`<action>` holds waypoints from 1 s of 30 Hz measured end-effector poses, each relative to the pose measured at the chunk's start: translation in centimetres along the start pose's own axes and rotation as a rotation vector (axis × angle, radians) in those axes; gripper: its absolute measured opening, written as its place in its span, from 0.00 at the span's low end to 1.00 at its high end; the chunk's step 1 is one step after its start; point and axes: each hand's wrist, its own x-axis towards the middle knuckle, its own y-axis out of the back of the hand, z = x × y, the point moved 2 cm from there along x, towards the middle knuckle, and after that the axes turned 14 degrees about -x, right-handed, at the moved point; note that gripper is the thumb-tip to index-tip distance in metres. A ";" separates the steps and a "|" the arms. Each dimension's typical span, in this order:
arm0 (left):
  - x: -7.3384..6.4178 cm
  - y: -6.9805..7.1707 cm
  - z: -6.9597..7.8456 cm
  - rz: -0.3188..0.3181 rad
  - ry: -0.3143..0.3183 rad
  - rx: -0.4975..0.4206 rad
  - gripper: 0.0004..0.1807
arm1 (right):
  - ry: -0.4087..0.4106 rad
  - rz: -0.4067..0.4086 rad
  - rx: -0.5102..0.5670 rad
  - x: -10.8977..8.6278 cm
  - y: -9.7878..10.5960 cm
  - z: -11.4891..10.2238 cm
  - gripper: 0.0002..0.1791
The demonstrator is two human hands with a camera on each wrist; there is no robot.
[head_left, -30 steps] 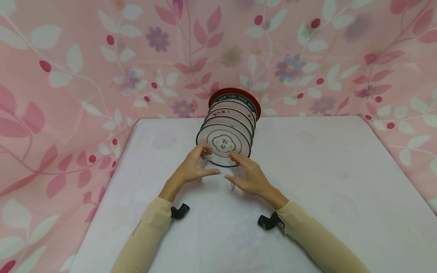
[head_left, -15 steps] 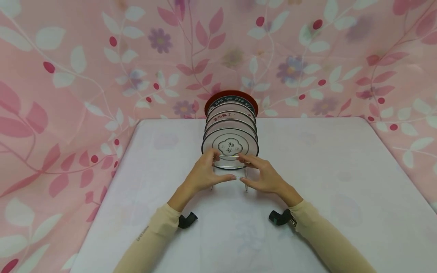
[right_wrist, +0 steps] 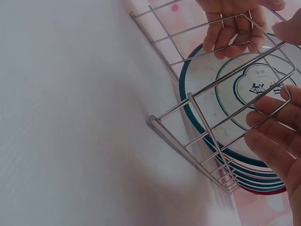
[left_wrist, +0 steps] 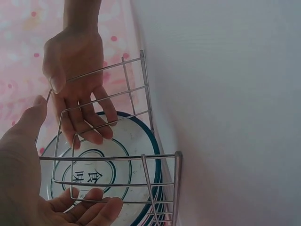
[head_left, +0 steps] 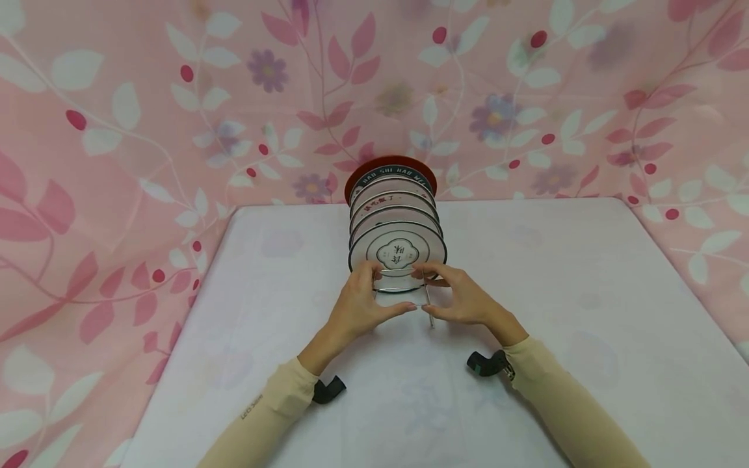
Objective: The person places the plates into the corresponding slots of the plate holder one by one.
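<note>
A silver wire dish rack point(left_wrist: 177, 172) stands on the table with its near end toward me. Several plates point(head_left: 398, 235) stand in it on edge, one behind another. The front plate is white with a dark rim and black characters; the rearmost disc point(head_left: 391, 160) has a broad red rim. My left hand point(head_left: 358, 304) holds the rack's near end from the left, thumb at the lower front wire, fingers at the upper wires. On the opposite side my right hand point(head_left: 466, 300) grips the same end in a matching way. The thumbs nearly meet.
A white cloth point(head_left: 573, 312) covers the table, whose far edge meets a pink floral curtain point(head_left: 234, 117). The plates' back end is close to this curtain. Black wrist-worn devices point(head_left: 330, 389) protrude under both sleeves.
Both hands have swung the rack's near end to the right, while its far end shifted slightly left. The plate row, slanted before, now lines up nearly straight. Both hands kept their grip.
</note>
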 end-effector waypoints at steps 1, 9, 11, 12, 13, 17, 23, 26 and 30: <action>-0.1 0.0 0.0 0.000 0.005 0.001 0.45 | -0.001 -0.004 0.002 -0.1 -0.3 0.5 0.35; -0.2 -0.4 0.2 0.012 -0.018 0.029 0.46 | -0.011 -0.014 0.010 -0.6 -1.2 2.9 0.37; 0.0 -0.4 0.3 0.013 -0.030 0.042 0.46 | -0.012 -0.012 0.022 -0.5 -1.1 2.9 0.37; 0.0 -0.4 0.4 0.013 -0.034 0.045 0.45 | -0.010 -0.011 0.029 -0.5 -1.0 3.0 0.37; 0.1 -0.3 0.4 0.014 -0.038 0.049 0.45 | -0.008 -0.013 0.036 -0.5 -0.9 3.0 0.38; 0.3 -0.2 0.5 0.013 -0.032 0.061 0.45 | -0.009 -0.030 0.042 -0.3 -0.8 3.1 0.38; 0.2 -0.2 0.6 0.018 -0.027 0.052 0.46 | -0.026 -0.059 0.029 -0.2 -0.7 3.1 0.38; 0.0 -0.3 0.6 0.021 -0.029 0.054 0.46 | -0.032 -0.066 0.032 -0.3 -0.8 3.1 0.38; -0.1 -0.4 0.5 0.028 -0.034 0.069 0.47 | -0.031 -0.077 0.035 -0.3 -0.9 3.0 0.37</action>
